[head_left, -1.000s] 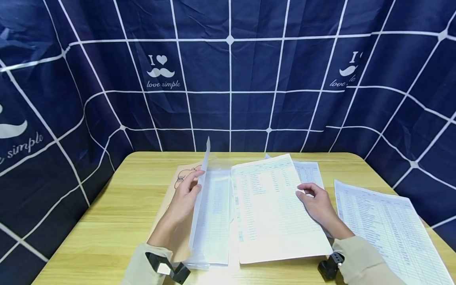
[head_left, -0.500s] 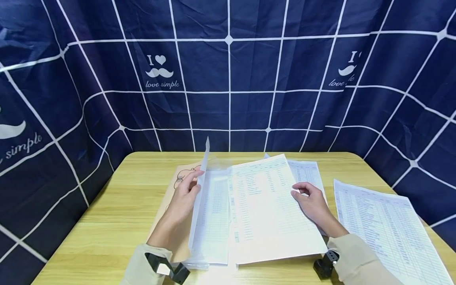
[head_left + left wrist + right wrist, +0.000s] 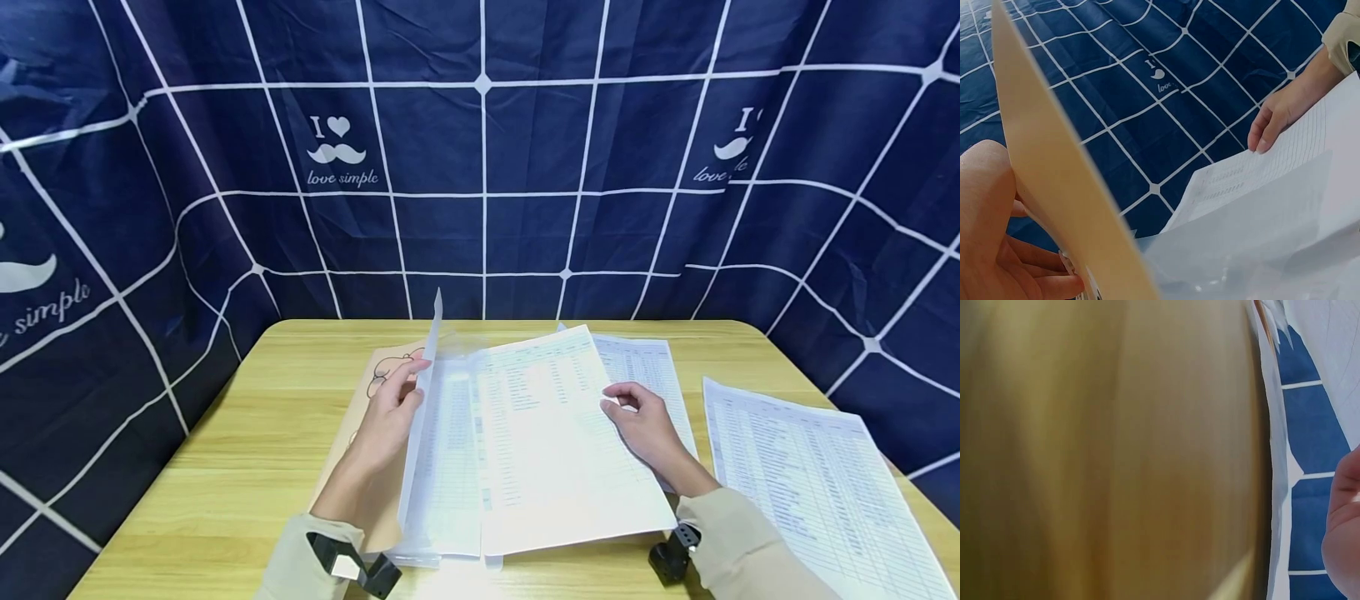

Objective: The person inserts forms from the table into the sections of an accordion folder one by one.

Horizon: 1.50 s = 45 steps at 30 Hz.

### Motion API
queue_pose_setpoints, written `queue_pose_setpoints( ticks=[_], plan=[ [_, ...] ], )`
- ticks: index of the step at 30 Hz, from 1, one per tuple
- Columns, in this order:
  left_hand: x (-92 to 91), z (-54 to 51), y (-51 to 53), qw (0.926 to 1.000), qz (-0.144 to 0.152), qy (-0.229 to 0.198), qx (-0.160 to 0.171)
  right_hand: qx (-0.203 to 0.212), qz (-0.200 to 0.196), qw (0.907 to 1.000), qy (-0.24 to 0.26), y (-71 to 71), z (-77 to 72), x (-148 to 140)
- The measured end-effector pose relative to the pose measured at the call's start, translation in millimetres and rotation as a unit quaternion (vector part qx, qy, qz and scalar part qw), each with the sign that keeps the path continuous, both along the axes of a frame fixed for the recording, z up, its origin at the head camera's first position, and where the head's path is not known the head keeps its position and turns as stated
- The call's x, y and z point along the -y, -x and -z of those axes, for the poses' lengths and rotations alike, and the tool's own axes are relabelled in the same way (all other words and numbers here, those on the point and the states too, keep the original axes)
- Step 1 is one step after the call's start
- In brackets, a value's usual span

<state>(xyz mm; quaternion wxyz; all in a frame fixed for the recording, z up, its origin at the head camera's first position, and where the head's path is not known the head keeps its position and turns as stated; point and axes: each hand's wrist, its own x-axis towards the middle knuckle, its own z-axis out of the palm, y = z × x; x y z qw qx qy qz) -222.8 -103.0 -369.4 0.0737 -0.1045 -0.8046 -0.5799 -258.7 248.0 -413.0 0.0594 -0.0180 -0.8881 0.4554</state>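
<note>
A folder lies open left of centre, its tan cover (image 3: 382,517) drawn with line art and its clear sleeves (image 3: 450,467) holding a printed sheet. My left hand (image 3: 382,421) pinches a raised leaf (image 3: 417,442) of it; the left wrist view shows the fingers behind the tan cover (image 3: 1066,162). Between thumb and fingers, my right hand (image 3: 648,425) holds the right edge of a printed sheet (image 3: 570,467), tilted above the table. That sheet's left edge overlaps the sleeve's right side; whether it is inside cannot be told. In the right wrist view only part of the right hand (image 3: 1344,531) shows.
Another printed sheet (image 3: 652,367) lies partly under the held one. A further printed page (image 3: 825,475) rests at the right of the wooden table (image 3: 195,467). A dark blue cloth with white lines (image 3: 525,225) hangs behind and at both sides.
My right hand has moved left with the sheet, whose left edge now overlaps more of the clear sleeve. More of the sheet beneath shows. My left hand has stayed in place.
</note>
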Motion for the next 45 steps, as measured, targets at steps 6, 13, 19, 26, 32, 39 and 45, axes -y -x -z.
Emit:
queue_pose_setpoints(
  ticks=[6, 13, 19, 26, 32, 39, 45],
  plan=[
    [0.0, 0.5, -0.2, 1.0, -0.006, 0.001, 0.004, 0.015, -0.003, 0.9999, 0.008, 1.3, 1.0, 8],
    [0.4, -0.5, -1.4, 1.0, -0.006, -0.003, 0.007, 0.012, -0.001, 0.9998, 0.013, 3.0, 0.1, 18],
    [0.1, -1.3, -0.8, 1.0, -0.004, -0.003, 0.007, 0.019, 0.0, 0.9996, 0.02, 5.1, -0.8, 25],
    [0.8, -0.2, -0.1, 1.0, -0.008, 0.0, 0.006, 0.018, 0.0, 0.9993, 0.034, 6.8, 0.0, 36],
    [-0.2, 0.0, -0.2, 1.0, -0.01, 0.001, 0.002, 0.048, 0.007, 0.9978, 0.045, 8.9, 0.1, 44],
    [-0.8, 0.4, 0.6, 0.9999, -0.01, 0.001, 0.003, 0.056, 0.005, 0.997, 0.054, 9.0, 1.5, 50],
    [-1.0, 0.9, -0.1, 0.9999, -0.01, 0.0, 0.006, 0.052, -0.002, 0.9959, 0.075, 8.6, 4.0, 57]
  ],
)
